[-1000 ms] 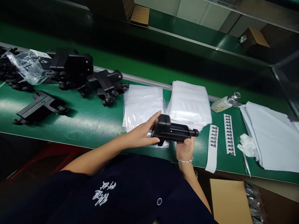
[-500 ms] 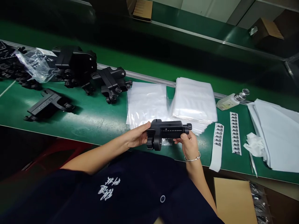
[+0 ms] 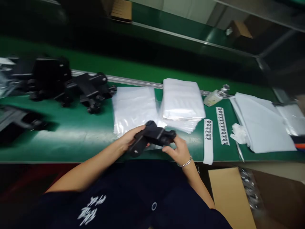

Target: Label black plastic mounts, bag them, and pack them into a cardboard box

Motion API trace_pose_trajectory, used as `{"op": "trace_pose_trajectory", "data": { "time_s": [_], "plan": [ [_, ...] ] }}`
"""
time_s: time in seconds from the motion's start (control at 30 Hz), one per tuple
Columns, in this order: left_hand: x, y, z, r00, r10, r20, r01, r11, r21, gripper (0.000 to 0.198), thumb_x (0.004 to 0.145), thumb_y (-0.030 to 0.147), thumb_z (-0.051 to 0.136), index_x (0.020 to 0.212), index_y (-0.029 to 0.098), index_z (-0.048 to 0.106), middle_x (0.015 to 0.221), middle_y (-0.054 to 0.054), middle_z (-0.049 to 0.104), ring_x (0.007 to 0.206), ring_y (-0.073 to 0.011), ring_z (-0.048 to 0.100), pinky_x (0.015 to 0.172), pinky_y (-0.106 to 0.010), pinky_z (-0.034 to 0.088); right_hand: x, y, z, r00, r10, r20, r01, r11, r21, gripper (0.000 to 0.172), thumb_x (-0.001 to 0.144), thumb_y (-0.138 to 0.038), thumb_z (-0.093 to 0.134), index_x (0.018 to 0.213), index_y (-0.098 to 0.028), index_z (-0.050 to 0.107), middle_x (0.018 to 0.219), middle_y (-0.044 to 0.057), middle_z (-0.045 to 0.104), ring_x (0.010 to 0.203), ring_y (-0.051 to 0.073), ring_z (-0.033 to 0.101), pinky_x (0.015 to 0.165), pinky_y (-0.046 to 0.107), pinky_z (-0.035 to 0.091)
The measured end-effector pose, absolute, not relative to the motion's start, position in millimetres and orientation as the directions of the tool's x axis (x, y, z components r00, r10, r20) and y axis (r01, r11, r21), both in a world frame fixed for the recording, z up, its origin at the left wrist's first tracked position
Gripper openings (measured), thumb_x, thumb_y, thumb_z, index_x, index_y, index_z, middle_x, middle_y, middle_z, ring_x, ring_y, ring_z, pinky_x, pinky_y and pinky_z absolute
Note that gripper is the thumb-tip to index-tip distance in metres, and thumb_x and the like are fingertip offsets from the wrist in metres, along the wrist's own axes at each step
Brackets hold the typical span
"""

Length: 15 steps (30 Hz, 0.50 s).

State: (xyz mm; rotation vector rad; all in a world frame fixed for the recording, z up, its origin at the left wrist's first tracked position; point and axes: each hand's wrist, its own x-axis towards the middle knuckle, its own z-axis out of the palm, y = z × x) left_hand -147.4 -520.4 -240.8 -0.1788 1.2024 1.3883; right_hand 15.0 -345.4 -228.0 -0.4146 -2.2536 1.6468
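Over the front edge of the green bench, a black plastic bracket (image 3: 152, 135) with a knob at its right end is held between my two hands. My left hand (image 3: 130, 138) is closed round its left part, the thumb on top and the fingers partly hidden beneath. At the knobbed end, my right hand (image 3: 178, 151) has its fingers against the bracket and its thumb on the near side. Behind it lie flat clear plastic bags (image 3: 135, 105) and a thicker stack of bags (image 3: 182, 98). Motion blurs the bracket somewhat.
More black brackets (image 3: 88, 89) are piled at the left, with a single bracket (image 3: 14, 117) nearer the front. To the right are a bottle (image 3: 213, 98), two label strips (image 3: 208, 140), crumpled tissue (image 3: 239, 133), a pen-like tool (image 3: 240, 152) and white sheets (image 3: 264, 124). A cardboard box (image 3: 228, 190) stands below.
The bracket has been turned in my hands, so its knobbed end now points more towards me and another side shows. My view has swung to the right.
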Motion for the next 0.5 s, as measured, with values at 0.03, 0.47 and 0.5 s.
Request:
{"op": "trace_pose_trajectory", "data": {
  "time_s": [0.03,0.47,0.5],
  "plan": [
    [-150.6,-520.1,-241.4,-0.352,0.625,-0.697,-0.752,0.255,0.608,0.038,0.087,0.047,0.056,0.101,0.012,0.067,0.084,-0.011,0.074,0.066,-0.0217,0.069,0.060,-0.030,0.058,20.9,-335.1,-227.2,-0.913,0.392,0.112,0.025,0.328,-0.944,0.056,0.069,-0.065,0.072,0.108,-0.024,0.068,0.089,0.006,0.073,0.081,0.024,0.068,0.078,0.040,0.055],
    [-179.5,-536.0,-257.6,-0.801,0.537,-0.264,0.095,0.549,0.831,0.060,0.094,0.049,0.044,0.149,0.030,0.028,0.160,-0.001,0.028,0.145,-0.0264,0.029,0.121,-0.042,0.021,115.8,-231.6,-275.1,-0.200,0.974,-0.110,0.945,0.162,-0.283,0.045,0.078,-0.053,0.067,0.097,-0.013,0.060,0.105,0.020,0.062,0.105,0.035,0.058,0.079,0.046,0.049],
    [-179.1,-536.2,-258.9,-0.801,0.546,-0.245,0.128,0.556,0.821,0.061,0.094,0.048,0.043,0.150,0.029,0.027,0.159,-0.003,0.028,0.145,-0.0263,0.029,0.121,-0.042,0.021,116.1,-233.0,-277.4,-0.204,0.973,-0.110,0.933,0.160,-0.321,0.041,0.077,-0.051,0.068,0.093,-0.014,0.058,0.103,0.019,0.062,0.103,0.035,0.059,0.079,0.046,0.048]
  ]
}}
